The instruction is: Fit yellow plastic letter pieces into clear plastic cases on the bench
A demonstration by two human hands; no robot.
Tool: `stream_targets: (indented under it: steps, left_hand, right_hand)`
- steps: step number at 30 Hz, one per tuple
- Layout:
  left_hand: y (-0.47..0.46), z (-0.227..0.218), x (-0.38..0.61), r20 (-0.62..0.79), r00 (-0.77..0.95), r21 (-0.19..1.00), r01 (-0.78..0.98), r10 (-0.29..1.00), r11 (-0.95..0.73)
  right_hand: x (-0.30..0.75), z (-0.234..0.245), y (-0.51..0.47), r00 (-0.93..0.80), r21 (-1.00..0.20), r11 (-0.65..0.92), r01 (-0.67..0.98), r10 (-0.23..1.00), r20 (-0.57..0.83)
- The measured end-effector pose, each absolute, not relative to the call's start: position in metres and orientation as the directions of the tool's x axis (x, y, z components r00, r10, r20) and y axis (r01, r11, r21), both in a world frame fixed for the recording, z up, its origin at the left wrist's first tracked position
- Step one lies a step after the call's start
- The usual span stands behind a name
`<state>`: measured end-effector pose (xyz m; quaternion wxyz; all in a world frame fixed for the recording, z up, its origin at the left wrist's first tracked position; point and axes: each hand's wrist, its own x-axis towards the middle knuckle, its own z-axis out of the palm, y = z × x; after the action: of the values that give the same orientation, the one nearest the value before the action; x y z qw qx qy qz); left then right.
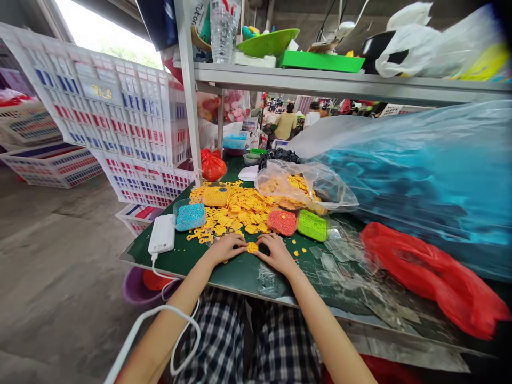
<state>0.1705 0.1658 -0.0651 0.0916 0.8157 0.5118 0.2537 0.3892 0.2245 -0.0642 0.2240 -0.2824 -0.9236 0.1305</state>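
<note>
Between my two hands a small yellow plastic piece [252,247] lies close to the green tabletop. My left hand [227,248] has its fingertips pressed together on the piece's left side. From the right, my right hand [277,252] pinches the same piece with thumb and fingers. Just beyond them spreads a heap of yellow plastic pieces [244,208]. Around the heap stand tubs of blue beads [190,217], yellow beads [216,196], red beads [282,222] and green beads [312,224].
A white power bank [162,234] with a cable lies at left. Clear plastic scraps [340,261] and a red bag [432,277] cover the right side, before a large bag of blue pieces [420,176]. Stacked crates [108,106] stand left; a shelf [320,80] hangs overhead.
</note>
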Motion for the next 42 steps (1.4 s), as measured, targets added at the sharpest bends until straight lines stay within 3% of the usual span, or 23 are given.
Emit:
stream_targets:
  steps: [11, 17, 23, 27, 33, 42]
  left_hand:
    - [0.178, -0.051, 0.177, 0.217, 0.272, 0.453, 0.823, 0.938, -0.344]
    - [0.181, -0.048, 0.191, 0.144, 0.221, 0.382, 0.887, 0.965, -0.260]
    - [0.168, -0.037, 0.198, 0.228, 0.185, 0.241, 0.940, 0.956, -0.240]
    - [0.134, -0.030, 0.187, 0.283, 0.081, 0.317, 0.932, 0.956, -0.173]
    - [0.085, -0.047, 0.171, 0.037, -0.067, 0.300, 0.952, 0.997, 0.053]
    - [0.132, -0.036, 0.167, 0.058, -0.021, 0.368, 0.930, 0.998, -0.002]
  right_hand:
    - [0.389, -0.064, 0.228, -0.740, -0.369, 0.818, 0.442, 0.565, 0.365]
    - [0.389, -0.068, 0.231, -0.740, -0.387, 0.819, 0.423, 0.559, 0.374]
    - [0.391, -0.074, 0.232, -0.721, -0.427, 0.817, 0.386, 0.556, 0.412]
    - [0.392, -0.078, 0.234, -0.700, -0.432, 0.813, 0.390, 0.567, 0.435]
    - [0.393, -0.079, 0.237, -0.690, -0.406, 0.808, 0.427, 0.581, 0.432]
    - [0.398, -0.077, 0.239, -0.650, -0.369, 0.812, 0.451, 0.583, 0.488]
